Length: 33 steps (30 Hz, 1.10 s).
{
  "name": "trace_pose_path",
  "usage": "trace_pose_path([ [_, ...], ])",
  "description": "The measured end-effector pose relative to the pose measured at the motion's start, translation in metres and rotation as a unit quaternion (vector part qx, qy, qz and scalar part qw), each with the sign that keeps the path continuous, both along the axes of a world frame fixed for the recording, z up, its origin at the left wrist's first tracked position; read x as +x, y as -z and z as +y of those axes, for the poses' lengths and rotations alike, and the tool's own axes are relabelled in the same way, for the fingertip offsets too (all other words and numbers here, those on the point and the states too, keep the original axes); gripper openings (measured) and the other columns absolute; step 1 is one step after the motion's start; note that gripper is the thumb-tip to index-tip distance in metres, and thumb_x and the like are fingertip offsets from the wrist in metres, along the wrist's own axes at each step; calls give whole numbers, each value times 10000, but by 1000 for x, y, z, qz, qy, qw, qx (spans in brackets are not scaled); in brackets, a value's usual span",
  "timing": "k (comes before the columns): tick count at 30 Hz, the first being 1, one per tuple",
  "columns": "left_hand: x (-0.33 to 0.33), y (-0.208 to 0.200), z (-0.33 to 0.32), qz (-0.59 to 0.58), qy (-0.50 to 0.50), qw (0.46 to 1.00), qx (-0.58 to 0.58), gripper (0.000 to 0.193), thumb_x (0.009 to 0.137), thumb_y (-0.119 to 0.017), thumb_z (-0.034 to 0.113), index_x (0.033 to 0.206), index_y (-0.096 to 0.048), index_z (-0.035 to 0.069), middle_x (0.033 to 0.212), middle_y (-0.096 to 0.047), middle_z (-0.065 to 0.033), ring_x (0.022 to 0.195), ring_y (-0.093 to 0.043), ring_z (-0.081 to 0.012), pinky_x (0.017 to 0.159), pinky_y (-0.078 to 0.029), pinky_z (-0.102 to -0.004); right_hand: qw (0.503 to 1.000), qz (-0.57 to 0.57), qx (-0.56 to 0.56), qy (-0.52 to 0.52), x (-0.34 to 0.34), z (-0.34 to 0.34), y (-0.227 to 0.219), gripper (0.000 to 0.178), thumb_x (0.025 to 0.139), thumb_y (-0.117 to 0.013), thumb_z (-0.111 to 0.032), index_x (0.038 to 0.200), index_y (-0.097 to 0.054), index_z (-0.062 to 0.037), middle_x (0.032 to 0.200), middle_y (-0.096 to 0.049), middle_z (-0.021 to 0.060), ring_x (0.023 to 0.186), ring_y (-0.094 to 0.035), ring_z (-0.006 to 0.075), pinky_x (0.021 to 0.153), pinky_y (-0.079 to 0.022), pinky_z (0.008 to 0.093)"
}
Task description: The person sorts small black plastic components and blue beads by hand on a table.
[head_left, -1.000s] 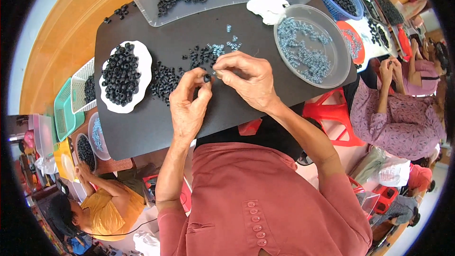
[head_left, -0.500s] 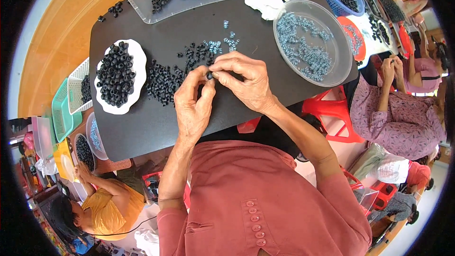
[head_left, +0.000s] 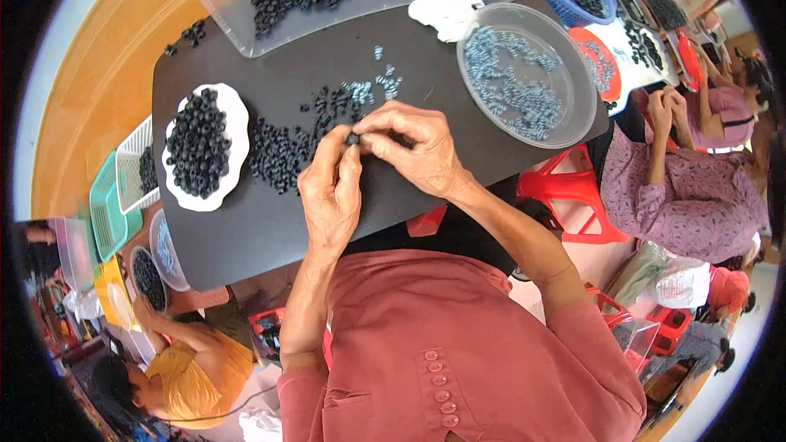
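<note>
My left hand (head_left: 330, 192) and my right hand (head_left: 409, 147) meet over a black table top (head_left: 246, 229), fingertips pinched together on a small black ring part (head_left: 353, 139). Just beyond my fingers lies a loose heap of black rings (head_left: 282, 151) mixed with a few small grey-blue pieces (head_left: 368, 88). A white scalloped dish (head_left: 233, 127) heaped with black rings stands to the left of my left hand. To the right of my right hand is a clear round bowl (head_left: 573, 127) holding grey-blue pieces.
A clear rectangular tray (head_left: 237, 29) of black rings stands at the far edge, with a white cloth (head_left: 446, 12) beside it. A person in a purple patterned top (head_left: 679, 196) sits at the right; another in yellow (head_left: 192, 376) at lower left. Red stools (head_left: 565, 188) stand under the table.
Both hands stayed pinched together on the small ring and shifted slightly toward me; the fingers turned a little around it.
</note>
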<state>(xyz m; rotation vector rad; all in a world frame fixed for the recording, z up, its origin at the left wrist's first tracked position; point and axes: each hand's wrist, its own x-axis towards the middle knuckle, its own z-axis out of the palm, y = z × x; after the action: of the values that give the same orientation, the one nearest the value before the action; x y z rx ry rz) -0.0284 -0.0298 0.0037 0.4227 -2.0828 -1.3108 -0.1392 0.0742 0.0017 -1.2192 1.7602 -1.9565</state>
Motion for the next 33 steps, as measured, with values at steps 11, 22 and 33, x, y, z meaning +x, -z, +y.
trace_pose_path([
  [11, 14, -9, 10, -47, -18, 989, 138, 158, 920, -534, 66, 1059, -565, -1, 791, -479, 37, 719, -424, -48, 655, -378, -205, 995, 93, -30, -9, 4, 4, -6, 124, 767, -676, 30, 888, -667, 2, 833, -641, 84, 677, -617, 136, 587, -497, 255],
  [22, 22, 2, 17, -32, 18, 976, 214, 138, 871, -535, 28, 993, -591, -2, 792, -450, 49, 715, -385, -42, 646, -334, -189, 999, 42, 3, 0, 9, 8, -7, 53, 810, -660, -16, 858, -657, 5, 772, -638, 77, 612, -606, 130, 525, -476, 270],
  [33, 21, 2, 20, 0, 62, 962, 265, 98, 917, -501, 24, 998, -557, 18, 885, -631, -59, 797, -590, -84, 695, -403, -198, 935, 254, 167, 182, -104, 71, -40, 89, 814, -653, -85, 871, -674, -20, 740, -631, 71, 601, -581, 154, 557, -461, 281],
])
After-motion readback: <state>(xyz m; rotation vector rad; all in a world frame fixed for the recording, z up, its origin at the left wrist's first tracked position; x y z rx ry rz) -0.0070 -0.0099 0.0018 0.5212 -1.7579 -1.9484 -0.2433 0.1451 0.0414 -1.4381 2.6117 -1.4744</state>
